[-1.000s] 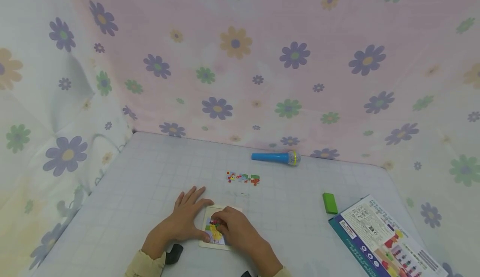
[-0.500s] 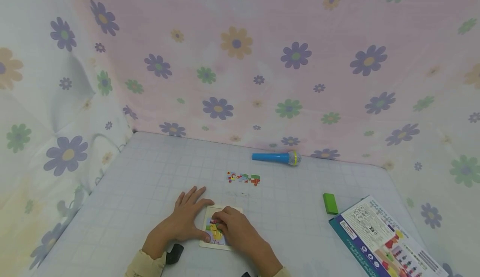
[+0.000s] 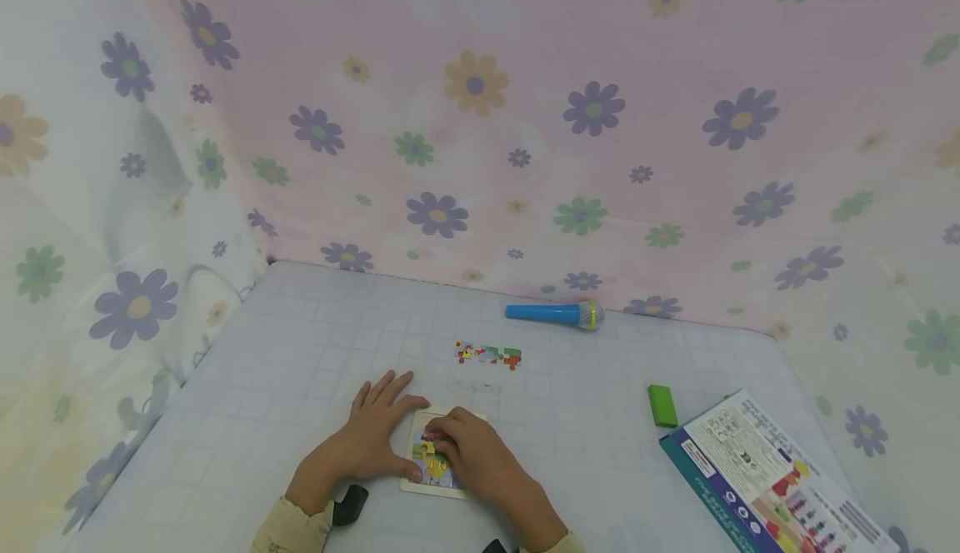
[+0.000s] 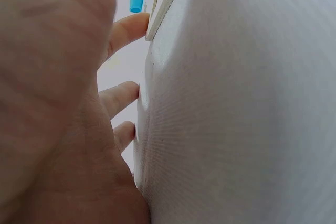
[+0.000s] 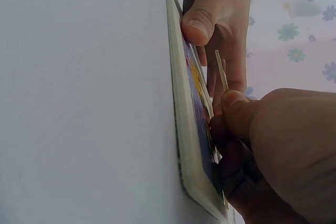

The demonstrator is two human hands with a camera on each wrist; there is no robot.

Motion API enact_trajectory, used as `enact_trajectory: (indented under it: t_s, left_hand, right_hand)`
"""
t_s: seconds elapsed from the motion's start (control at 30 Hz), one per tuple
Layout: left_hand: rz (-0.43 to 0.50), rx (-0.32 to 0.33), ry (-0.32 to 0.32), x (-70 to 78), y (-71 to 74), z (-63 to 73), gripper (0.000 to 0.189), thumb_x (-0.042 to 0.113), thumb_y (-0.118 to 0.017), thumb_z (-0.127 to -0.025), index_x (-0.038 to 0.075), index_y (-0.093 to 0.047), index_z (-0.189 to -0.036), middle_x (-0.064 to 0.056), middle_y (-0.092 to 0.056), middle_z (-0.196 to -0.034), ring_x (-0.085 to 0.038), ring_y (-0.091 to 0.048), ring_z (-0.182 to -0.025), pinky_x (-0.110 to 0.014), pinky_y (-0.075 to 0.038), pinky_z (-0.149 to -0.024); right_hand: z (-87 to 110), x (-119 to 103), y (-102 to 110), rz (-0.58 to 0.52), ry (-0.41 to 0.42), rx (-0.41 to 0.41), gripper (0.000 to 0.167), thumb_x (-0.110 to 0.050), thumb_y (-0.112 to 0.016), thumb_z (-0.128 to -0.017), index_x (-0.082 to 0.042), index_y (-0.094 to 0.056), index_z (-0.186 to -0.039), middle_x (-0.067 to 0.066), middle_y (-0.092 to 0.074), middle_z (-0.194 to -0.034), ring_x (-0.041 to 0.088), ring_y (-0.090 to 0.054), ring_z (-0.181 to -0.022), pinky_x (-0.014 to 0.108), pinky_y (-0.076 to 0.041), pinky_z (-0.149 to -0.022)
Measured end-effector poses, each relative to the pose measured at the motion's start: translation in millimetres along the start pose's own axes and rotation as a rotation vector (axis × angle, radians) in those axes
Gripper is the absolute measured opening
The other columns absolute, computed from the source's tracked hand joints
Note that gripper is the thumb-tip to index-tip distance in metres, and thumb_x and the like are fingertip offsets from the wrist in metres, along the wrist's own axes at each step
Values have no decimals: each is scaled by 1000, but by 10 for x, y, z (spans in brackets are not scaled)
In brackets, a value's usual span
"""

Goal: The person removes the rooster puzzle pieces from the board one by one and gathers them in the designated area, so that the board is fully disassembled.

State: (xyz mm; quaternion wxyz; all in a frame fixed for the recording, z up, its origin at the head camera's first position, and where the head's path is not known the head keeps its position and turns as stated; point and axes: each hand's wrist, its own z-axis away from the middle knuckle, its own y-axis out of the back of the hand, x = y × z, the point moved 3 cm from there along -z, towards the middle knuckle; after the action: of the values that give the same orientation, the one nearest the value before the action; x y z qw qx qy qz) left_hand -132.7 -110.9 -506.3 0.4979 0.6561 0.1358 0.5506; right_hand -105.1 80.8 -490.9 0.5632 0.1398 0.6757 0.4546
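Note:
A jigsaw board (image 3: 435, 491) with a pale frame and a bright picture lies at the front of the table. My left hand (image 3: 367, 445) spreads along its left side, thumb on the near left corner and index finger at the far left corner. Over the board's right part, my right hand (image 3: 480, 457) pinches a thin puzzle piece (image 5: 221, 69) between thumb and finger. That piece stands on edge in the right wrist view, tilted above the picture; its printed face is hidden. In the left wrist view the board's edge (image 4: 165, 6) meets a fingertip.
Several loose puzzle pieces (image 3: 490, 355) lie in a row beyond the board. A blue toy microphone (image 3: 543, 313) rests near the back edge. To the right are a green block (image 3: 663, 406) and a printed box (image 3: 750, 461). Flowered cloth hangs behind and at both sides.
Both hands keep nearly the same places on the board. My right fingers shift slightly over the picture, and the head view moves a little.

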Motion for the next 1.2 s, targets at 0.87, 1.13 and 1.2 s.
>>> enact_trajectory:
  t_s: [0.87, 1.13, 1.2]
  left_hand:
    - [-27, 10, 13, 22, -4, -10, 94, 67, -89, -58, 27, -57, -136, -16, -28, -167, -48, -14, -156, -74, -7, -121]
    - [-26, 8, 16, 17, 2, -11, 93, 68, -88, -58, 28, -57, -137, -15, -27, -168, -47, -13, -157, -73, -6, -121]
    - [-29, 10, 17, 18, 4, -17, 93, 67, -88, -58, 28, -57, -136, -15, -28, -167, -47, -13, -157, -73, -6, -121]
  right_hand:
    - [-267, 384, 215, 45, -99, 209, 24, -14, -65, -100, -19, -71, -122, -6, -64, -101, 6, -56, -85, 28, -54, -80]
    - [-368, 470, 229, 57, -132, 239, 25, -12, -66, -99, -19, -71, -122, -4, -63, -102, 9, -55, -85, 29, -53, -79]
    - [-392, 484, 228, 63, -135, 256, 24, -11, -66, -98, -19, -71, -121, -3, -63, -103, 10, -56, -86, 30, -54, -79]
